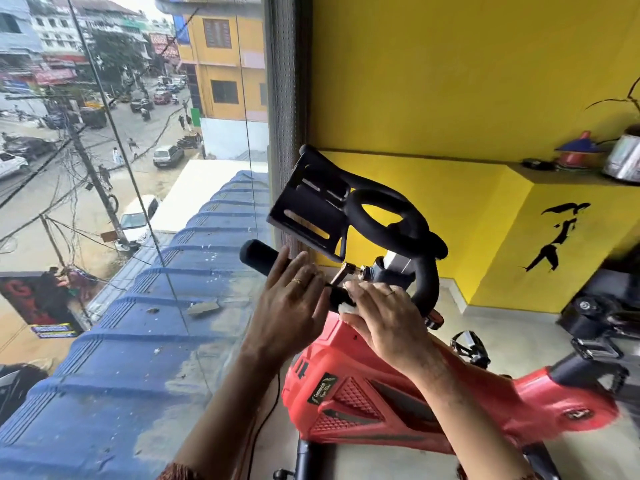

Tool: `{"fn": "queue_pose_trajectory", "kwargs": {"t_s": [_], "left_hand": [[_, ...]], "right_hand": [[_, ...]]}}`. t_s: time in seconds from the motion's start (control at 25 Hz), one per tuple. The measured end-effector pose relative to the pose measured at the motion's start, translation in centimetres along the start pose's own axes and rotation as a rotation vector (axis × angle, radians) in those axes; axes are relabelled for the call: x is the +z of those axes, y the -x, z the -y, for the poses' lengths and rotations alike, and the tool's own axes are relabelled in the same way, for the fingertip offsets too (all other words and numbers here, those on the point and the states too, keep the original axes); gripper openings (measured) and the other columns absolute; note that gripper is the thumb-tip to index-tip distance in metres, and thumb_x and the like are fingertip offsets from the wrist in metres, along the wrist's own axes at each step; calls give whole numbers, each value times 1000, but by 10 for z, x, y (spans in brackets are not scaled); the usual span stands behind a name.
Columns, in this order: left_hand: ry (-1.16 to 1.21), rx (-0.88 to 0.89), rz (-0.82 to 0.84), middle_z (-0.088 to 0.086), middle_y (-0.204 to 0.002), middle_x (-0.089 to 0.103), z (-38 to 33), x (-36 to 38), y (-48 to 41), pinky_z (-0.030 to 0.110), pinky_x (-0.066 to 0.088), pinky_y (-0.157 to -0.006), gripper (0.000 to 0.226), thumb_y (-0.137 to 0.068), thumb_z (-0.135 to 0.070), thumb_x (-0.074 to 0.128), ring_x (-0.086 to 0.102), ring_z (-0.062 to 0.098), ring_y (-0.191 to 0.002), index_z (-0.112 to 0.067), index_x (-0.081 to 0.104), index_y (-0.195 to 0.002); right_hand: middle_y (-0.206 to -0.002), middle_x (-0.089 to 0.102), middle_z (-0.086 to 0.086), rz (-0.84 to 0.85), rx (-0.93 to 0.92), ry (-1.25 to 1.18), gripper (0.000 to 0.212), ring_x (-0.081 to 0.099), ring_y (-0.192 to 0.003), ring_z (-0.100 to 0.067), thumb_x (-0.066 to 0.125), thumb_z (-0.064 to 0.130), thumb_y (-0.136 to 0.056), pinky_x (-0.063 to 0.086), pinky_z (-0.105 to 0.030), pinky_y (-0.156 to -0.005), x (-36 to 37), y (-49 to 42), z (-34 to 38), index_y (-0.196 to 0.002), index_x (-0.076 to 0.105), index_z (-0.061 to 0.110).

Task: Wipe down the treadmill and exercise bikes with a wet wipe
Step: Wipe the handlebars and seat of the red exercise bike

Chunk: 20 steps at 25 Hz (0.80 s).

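A red exercise bike (363,400) with black handlebars (391,216) and a black device holder (308,202) stands by the window. My left hand (291,303) lies against the left handlebar grip (258,252), fingers straight and pointing up. My right hand (384,317) curls over the same bar near the stem and presses a white wet wipe (346,308) against it. Only a small part of the wipe shows under the fingers.
A large glass window (138,202) on the left overlooks a blue roof and a street. A yellow wall and ledge (571,178) with a metal pot and small items are at right. Another bike's pedals (595,348) and dark equipment stand at right.
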<state>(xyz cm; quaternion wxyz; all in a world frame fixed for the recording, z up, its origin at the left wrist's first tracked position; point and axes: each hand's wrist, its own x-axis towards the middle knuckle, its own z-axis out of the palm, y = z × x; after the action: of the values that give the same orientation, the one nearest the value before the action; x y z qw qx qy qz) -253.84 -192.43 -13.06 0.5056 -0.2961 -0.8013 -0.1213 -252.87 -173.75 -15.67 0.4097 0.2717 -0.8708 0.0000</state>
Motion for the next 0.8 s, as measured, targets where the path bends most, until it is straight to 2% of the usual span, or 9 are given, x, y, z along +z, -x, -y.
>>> {"fn": "queue_pose_trajectory", "kwargs": {"t_s": [0.12, 0.24, 0.32, 0.4, 0.48, 0.6, 0.68, 0.76, 0.8], "left_hand": [[-18, -16, 61, 11, -87, 69, -39, 21, 0, 44, 40, -99, 27, -90, -17, 48, 66, 28, -89, -3, 70, -85], [-29, -83, 99, 7, -82, 68, -73, 35, -9, 39, 42, -88, 27, -90, -20, 47, 66, 26, -77, -6, 69, -83], [-46, -121, 126, 5, -82, 68, -89, 41, -12, 37, 41, -86, 28, -90, -23, 47, 65, 24, -76, -9, 70, -83], [-53, -162, 136, 3, -85, 69, -96, 44, -11, 38, 39, -88, 27, -91, -25, 47, 65, 23, -81, -11, 70, -84], [-55, -200, 130, 2, -89, 69, -100, 45, -10, 40, 40, -93, 27, -92, -25, 47, 63, 23, -88, -11, 70, -87], [-81, -285, 102, 2, -88, 68, -108, 49, -9, 40, 38, -98, 26, -91, -23, 47, 60, 22, -90, -10, 69, -87], [-108, -362, 67, 4, -84, 67, -118, 54, -11, 36, 34, -99, 26, -91, -21, 48, 59, 23, -87, -9, 68, -84], [-129, -404, 53, 5, -81, 66, -125, 57, -13, 34, 33, -99, 26, -91, -20, 47, 59, 24, -82, -7, 67, -82], [-136, -406, 54, 5, -80, 65, -126, 57, -14, 34, 33, -98, 26, -91, -20, 47, 59, 25, -81, -7, 67, -81]], "right_hand": [[-101, 65, -10, -51, -99, -86, 44, 57, -97, -24, 38, 44, -99, 47, -36, -88, -3, 39, -60, -122, 48, 7], [-101, 65, -14, -58, 102, -389, 45, 54, -115, -29, 29, 37, -103, 28, -37, -113, -1, 52, -87, -106, 58, 4], [-97, 64, -13, -99, 223, -451, 43, 53, -115, -28, 28, 29, -104, 23, -42, -115, 7, 47, -67, -97, 62, 3], [-103, 64, -12, -166, 86, -416, 35, 53, -114, -27, 31, 27, -102, 26, -46, -113, 14, 56, -59, -109, 58, 6], [-111, 63, -14, -109, -67, -455, 39, 51, -119, -27, 28, 31, -103, 28, -49, -111, 20, 56, -95, -114, 56, 7], [-127, 54, -13, -54, 153, -682, 50, 34, -137, -23, 19, 32, -104, 20, -42, -116, 33, 38, -143, -113, 57, 1], [-126, 55, -13, -83, 313, -841, 49, 28, -141, -20, 21, 31, -104, 17, -36, -117, 29, 33, -124, -107, 58, -1], [-114, 60, -10, -113, 321, -839, 45, 35, -136, -20, 24, 30, -104, 16, -32, -117, 23, 45, -89, -98, 60, 3], [-110, 62, -10, -139, 223, -798, 46, 41, -132, -24, 25, 32, -104, 16, -32, -116, 20, 55, -82, -97, 61, 4]]}}
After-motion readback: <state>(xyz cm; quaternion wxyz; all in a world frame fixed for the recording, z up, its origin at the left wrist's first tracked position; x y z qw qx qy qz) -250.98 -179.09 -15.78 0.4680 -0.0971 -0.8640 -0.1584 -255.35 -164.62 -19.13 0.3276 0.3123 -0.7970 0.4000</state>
